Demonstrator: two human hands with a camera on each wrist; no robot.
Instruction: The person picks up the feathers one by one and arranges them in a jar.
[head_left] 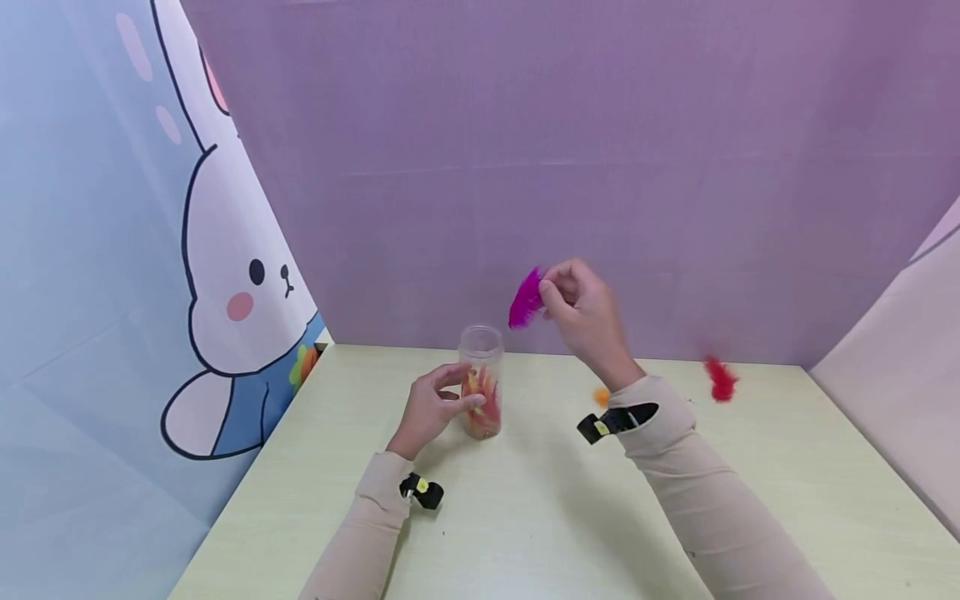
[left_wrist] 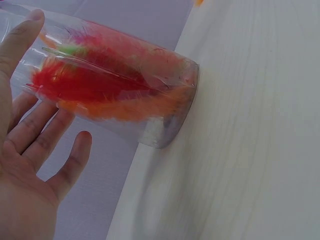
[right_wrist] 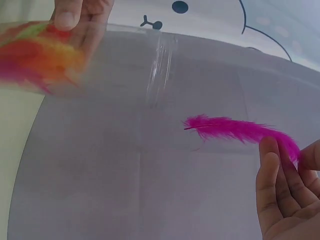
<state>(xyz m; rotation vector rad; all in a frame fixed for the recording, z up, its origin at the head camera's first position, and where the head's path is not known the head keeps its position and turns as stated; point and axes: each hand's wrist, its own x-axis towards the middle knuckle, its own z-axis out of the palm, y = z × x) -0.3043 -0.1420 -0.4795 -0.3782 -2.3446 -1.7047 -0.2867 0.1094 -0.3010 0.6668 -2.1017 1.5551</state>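
Observation:
A clear jar (head_left: pixel 481 340) without a lid stands upright on the table, holding several red, orange, green and pink feathers (left_wrist: pixel 110 82) in its lower part. My left hand (head_left: pixel 431 406) holds it from the left side, thumb on one face and fingertips on the other. Above and to the right of the jar's mouth, my right hand (head_left: pixel 588 315) pinches one end of a magenta feather (head_left: pixel 526 298) between thumb and fingers. In the right wrist view the feather's quill end points toward the jar opening, apart from it.
A red feather (head_left: pixel 722 381) lies on the pale table (head_left: pixel 480 517) at the right. An orange feather (head_left: pixel 602 397) lies partly behind my right wrist. A purple cloth (head_left: pixel 600 150) rises behind the table; a rabbit-print cloth (head_left: pixel 97 333) hangs at the left.

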